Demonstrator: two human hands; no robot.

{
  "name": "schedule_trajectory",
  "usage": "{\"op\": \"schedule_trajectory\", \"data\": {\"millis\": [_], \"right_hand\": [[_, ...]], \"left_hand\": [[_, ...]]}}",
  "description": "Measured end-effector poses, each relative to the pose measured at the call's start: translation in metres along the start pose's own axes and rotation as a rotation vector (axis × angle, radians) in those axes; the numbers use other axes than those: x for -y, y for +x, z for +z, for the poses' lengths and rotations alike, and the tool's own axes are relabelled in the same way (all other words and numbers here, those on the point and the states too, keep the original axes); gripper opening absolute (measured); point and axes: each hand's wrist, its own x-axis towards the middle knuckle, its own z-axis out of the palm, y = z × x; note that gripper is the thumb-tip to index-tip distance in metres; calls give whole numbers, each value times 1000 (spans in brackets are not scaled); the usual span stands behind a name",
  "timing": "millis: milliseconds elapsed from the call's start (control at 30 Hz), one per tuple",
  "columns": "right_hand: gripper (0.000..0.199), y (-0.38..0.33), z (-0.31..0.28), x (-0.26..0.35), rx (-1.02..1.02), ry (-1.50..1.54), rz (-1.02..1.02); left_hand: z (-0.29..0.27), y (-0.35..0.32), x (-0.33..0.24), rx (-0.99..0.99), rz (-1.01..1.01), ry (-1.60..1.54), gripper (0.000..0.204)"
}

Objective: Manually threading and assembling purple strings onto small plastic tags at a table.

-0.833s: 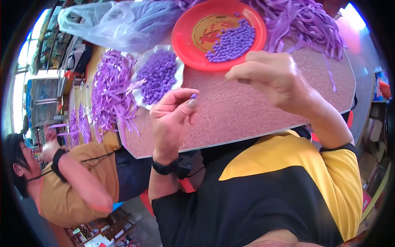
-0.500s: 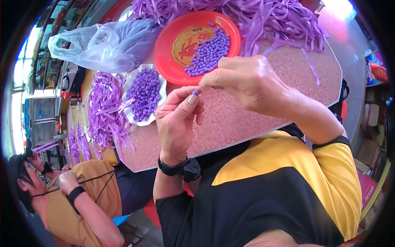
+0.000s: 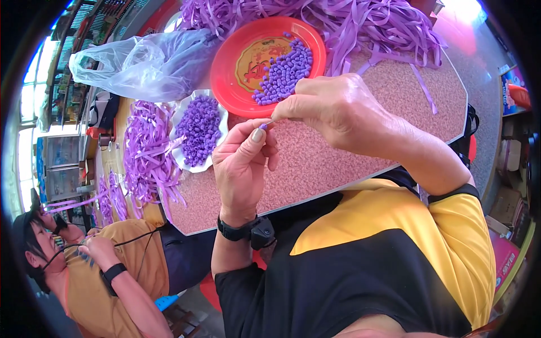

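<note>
My left hand (image 3: 242, 149) pinches a small purple bead (image 3: 263, 127) between thumb and forefinger, its other fingers curled. My right hand (image 3: 346, 112) is closed right beside it, thumb and forefinger pinching a thin, needle-like piece (image 3: 270, 122) whose tip meets the bead. Whether the tip passes through the bead is too small to tell. Just beyond the hands sits a red plate (image 3: 225, 84) with loose purple beads (image 3: 290, 70) gathered on its right side. A white wavy-edged dish (image 3: 222, 130) full of purple beads (image 3: 197, 129) stands left of my left hand.
Purple ribbons lie in a large heap (image 3: 383, 28) at the back and a bundle (image 3: 143, 152) at the left. A translucent plastic bag (image 3: 141, 65) rests beside the plate. The speckled pink table (image 3: 315, 155) ends close to my body. A person (image 3: 112, 270) sits at the left.
My hands keep nearly the same pose at the bead, with only a slight shift. At the left, the other person's hand and head have moved a little.
</note>
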Motion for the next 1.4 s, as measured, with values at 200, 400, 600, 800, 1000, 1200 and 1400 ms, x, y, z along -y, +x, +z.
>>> {"op": "schedule_trajectory", "data": {"millis": [200,400,600,800,1000,1200,1400], "right_hand": [[25,0,2,1,-63,-40,-93],[26,0,2,2,-60,-62,-108],[33,-2,0,2,-18,-97,-122],[37,1,0,5,89,-70,13],[33,2,-1,5,54,-78,62],[30,1,0,5,-34,-75,85],[30,3,5,4,-17,-30,-6]], "left_hand": [[2,-1,0,-16,6,1,21],[3,-4,0,-15,12,15,22],[13,-5,0,-66,25,92,22],[20,-4,-2,-110,99,221,22],[29,5,1,-137,131,206,24],[42,6,4,-181,252,221,24],[32,5,6,-143,189,109,24]]}}
